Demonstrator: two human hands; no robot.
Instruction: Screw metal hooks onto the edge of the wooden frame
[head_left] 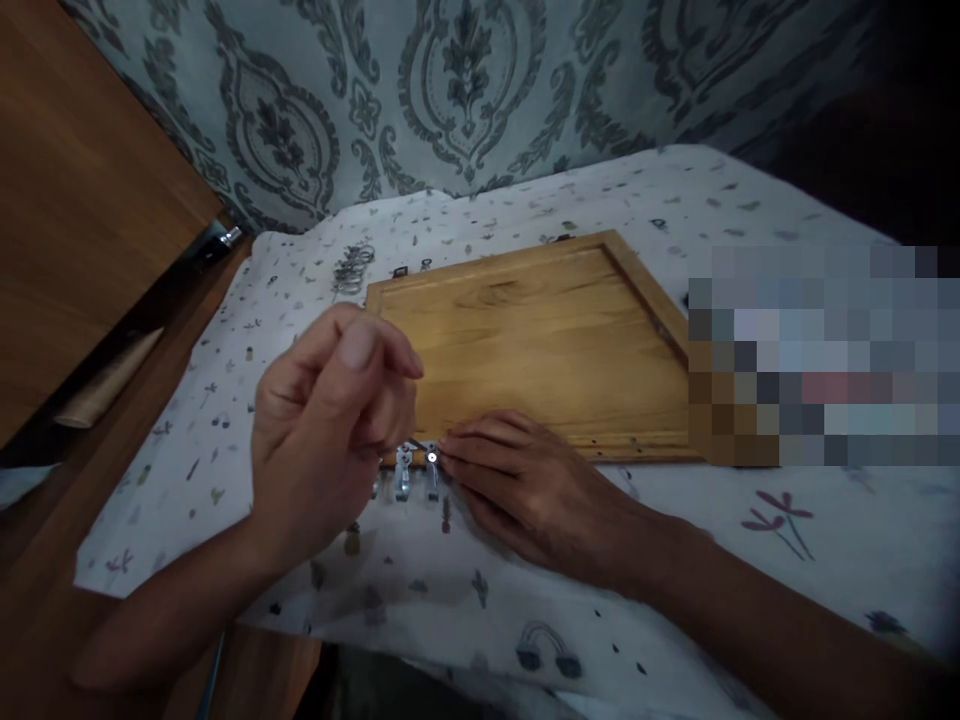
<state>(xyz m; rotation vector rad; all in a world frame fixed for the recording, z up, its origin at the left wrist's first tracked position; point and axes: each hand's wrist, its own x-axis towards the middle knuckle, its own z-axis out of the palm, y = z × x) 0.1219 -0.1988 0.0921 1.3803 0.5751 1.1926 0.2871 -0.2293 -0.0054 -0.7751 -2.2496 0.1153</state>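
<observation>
A wooden board (510,350) with a raised frame lies on the patterned cloth. Small shiny metal clips stick out from its near edge, among them one clip (403,480) beside my left hand and another clip (433,482) with a round head on top. My left hand (334,420) is closed in a fist above the board's left end. A thin dark shaft (417,444) shows below that fist, pointing to the clips; its grip is hidden. My right hand (525,480) rests palm down over the near edge, fingers together, fingertips at the round-headed clip. Its thumb is hidden.
Several metal rings or clips (352,268) lie behind the board's left corner. Small dark fittings (400,272) show at the far edge. A wooden cabinet (97,220) stands at left, patterned wallpaper (465,90) behind. An area at right is pixelated.
</observation>
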